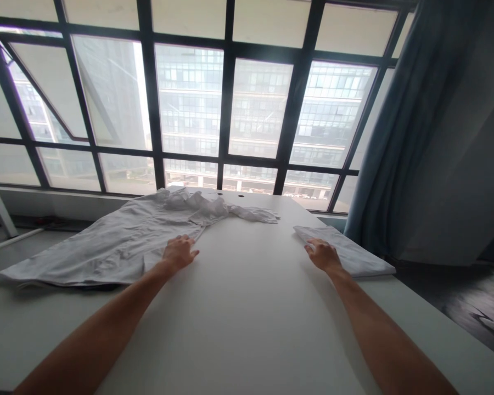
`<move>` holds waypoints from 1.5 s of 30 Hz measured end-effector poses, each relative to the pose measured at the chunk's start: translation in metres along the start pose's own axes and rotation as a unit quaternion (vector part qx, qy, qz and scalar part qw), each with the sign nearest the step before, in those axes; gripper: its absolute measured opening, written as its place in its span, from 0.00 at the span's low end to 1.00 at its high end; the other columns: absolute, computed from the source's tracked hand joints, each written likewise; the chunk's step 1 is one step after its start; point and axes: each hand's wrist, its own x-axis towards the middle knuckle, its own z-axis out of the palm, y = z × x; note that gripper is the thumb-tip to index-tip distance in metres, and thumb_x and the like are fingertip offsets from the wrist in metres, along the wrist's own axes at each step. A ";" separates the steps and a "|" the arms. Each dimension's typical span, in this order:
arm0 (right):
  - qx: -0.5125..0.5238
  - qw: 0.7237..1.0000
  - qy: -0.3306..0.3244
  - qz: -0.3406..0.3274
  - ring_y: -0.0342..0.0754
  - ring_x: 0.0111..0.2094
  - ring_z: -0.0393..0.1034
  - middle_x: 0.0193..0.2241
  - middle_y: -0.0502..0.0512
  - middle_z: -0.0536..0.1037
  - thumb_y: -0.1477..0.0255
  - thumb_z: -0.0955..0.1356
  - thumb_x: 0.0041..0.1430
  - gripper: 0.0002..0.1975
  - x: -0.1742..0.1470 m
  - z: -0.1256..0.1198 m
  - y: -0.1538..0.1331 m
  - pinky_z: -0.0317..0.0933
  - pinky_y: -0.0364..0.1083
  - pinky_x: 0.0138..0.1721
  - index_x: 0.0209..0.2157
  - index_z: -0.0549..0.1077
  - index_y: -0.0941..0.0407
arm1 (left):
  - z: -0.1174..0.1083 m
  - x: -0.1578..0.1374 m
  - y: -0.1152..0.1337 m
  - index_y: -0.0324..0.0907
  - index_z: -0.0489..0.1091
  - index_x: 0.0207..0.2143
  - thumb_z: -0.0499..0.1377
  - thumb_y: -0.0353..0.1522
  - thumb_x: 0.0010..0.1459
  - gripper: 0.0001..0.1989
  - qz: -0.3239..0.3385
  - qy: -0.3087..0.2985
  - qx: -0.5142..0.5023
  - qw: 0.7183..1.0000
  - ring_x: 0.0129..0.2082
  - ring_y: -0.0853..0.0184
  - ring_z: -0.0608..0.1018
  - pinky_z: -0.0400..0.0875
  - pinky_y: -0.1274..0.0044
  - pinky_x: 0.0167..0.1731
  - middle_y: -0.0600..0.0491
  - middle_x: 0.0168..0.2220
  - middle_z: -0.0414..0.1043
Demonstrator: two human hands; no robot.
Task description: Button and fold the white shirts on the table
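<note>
A white shirt [119, 236] lies spread and wrinkled on the left side of the white table [247, 323], with one sleeve [253, 214] stretched out to the right. My left hand [178, 252] rests at the shirt's right edge, palm down, fingers loosely extended and thumb apart. On the right lies a flat, folded white garment [360, 257]; its exact kind I cannot make out. My right hand [323, 255] is at its left edge, palm down, with the fingers spread. Neither hand visibly grips the cloth.
Beyond the table's far edge stands a large dark-framed window [226, 109]. A blue-grey curtain [391, 142] hangs at the right. Some dark material peeks out beneath the shirt's near edge. A white metal leg [0, 206] stands at the far left.
</note>
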 end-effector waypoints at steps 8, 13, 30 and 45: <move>0.021 0.996 -0.080 -0.045 0.59 0.55 0.68 0.54 0.65 0.75 0.65 0.65 0.62 0.18 -0.008 0.002 -0.022 0.59 0.54 0.56 0.49 0.77 0.58 | -0.013 0.006 -0.068 0.38 0.74 0.30 0.63 0.44 0.53 0.17 -0.204 -0.063 -0.052 0.975 0.43 0.48 0.78 0.69 0.67 0.38 0.38 0.40 0.77; 0.036 0.993 -0.099 -0.052 0.60 0.54 0.70 0.51 0.65 0.77 0.66 0.65 0.61 0.16 -0.009 0.005 -0.024 0.60 0.55 0.55 0.45 0.79 0.57 | -0.015 0.007 -0.082 0.41 0.70 0.23 0.63 0.38 0.51 0.11 -0.191 -0.026 -0.119 0.974 0.31 0.56 0.78 0.66 0.73 0.31 0.47 0.27 0.75; 0.068 0.990 -0.121 -0.034 0.60 0.51 0.72 0.50 0.65 0.78 0.68 0.64 0.61 0.15 -0.010 0.008 -0.028 0.61 0.54 0.54 0.45 0.78 0.57 | -0.044 -0.016 0.017 0.43 0.62 0.28 0.56 0.44 0.54 0.13 -0.014 0.188 -0.477 0.858 0.22 0.70 0.63 0.58 0.79 0.24 0.59 0.21 0.60; 0.099 0.987 -0.102 -0.070 0.60 0.52 0.72 0.51 0.67 0.77 0.70 0.64 0.61 0.17 -0.016 0.004 -0.042 0.61 0.55 0.57 0.48 0.77 0.60 | -0.060 -0.075 0.093 0.41 0.69 0.28 0.64 0.49 0.50 0.20 0.157 -0.203 -0.550 0.795 0.18 0.73 0.60 0.55 0.80 0.17 0.60 0.18 0.59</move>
